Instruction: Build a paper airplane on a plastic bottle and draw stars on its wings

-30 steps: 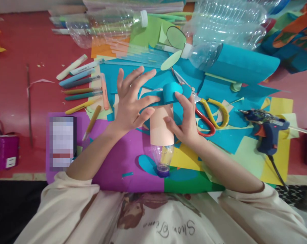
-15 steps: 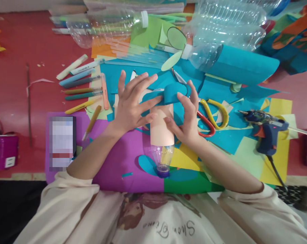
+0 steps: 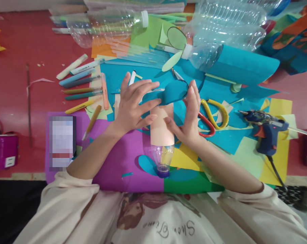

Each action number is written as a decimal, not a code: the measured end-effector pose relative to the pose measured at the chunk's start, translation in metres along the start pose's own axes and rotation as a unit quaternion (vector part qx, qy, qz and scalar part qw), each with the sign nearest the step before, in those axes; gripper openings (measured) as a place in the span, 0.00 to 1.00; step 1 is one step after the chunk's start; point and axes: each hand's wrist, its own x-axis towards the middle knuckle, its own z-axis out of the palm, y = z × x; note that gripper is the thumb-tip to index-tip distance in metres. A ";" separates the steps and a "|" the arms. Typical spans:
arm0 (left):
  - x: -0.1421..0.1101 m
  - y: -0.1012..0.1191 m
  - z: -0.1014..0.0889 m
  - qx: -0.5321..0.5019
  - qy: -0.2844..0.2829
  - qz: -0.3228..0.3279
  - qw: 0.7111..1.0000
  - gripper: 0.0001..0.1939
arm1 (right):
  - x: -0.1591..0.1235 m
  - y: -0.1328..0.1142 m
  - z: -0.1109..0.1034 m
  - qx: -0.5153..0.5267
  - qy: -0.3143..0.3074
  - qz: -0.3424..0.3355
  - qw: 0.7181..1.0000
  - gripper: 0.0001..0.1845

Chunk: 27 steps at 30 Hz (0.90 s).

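Observation:
A small plastic bottle (image 3: 163, 159) lies in front of me with its blue cap toward me, its body wrapped in peach paper (image 3: 161, 127). A curved piece of teal paper (image 3: 172, 92) sits over the bottle's far end. My left hand (image 3: 133, 105) presses on the left part of that teal piece, fingers bent over it and the wrap. My right hand (image 3: 189, 113) has its fingers straight and together, pushing against the teal piece's right side, thumb on the peach wrap.
Red-and-yellow scissors (image 3: 211, 115) lie just right of my right hand, a blue glue gun (image 3: 266, 127) farther right. Markers and pens (image 3: 79, 86) lie to the left, a phone (image 3: 62, 142) near left. Empty clear bottles (image 3: 226, 30) and coloured paper sheets cover the far side.
My right hand's fingers have straightened and risen along the teal piece's right side. The teal piece has been pushed up and flattened over the bottle's end. My left hand shifted slightly.

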 end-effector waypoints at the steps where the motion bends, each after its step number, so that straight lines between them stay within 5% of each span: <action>1: 0.000 0.000 0.000 -0.002 0.000 -0.002 1.000 0.28 | 0.000 0.000 0.000 -0.002 -0.003 0.005 1.000 0.42; 7: 0.000 -0.001 0.000 0.015 -0.027 -0.018 0.999 0.33 | -0.002 -0.002 0.001 -0.014 -0.030 0.052 0.998 0.44; 15: -0.001 -0.002 0.003 -0.010 0.020 0.002 1.000 0.25 | -0.001 0.001 0.002 0.010 -0.016 0.047 0.999 0.44; 27: 0.000 0.000 -0.002 0.022 0.009 0.010 1.000 0.22 | -0.001 0.008 -0.002 -0.106 0.028 0.001 0.994 0.17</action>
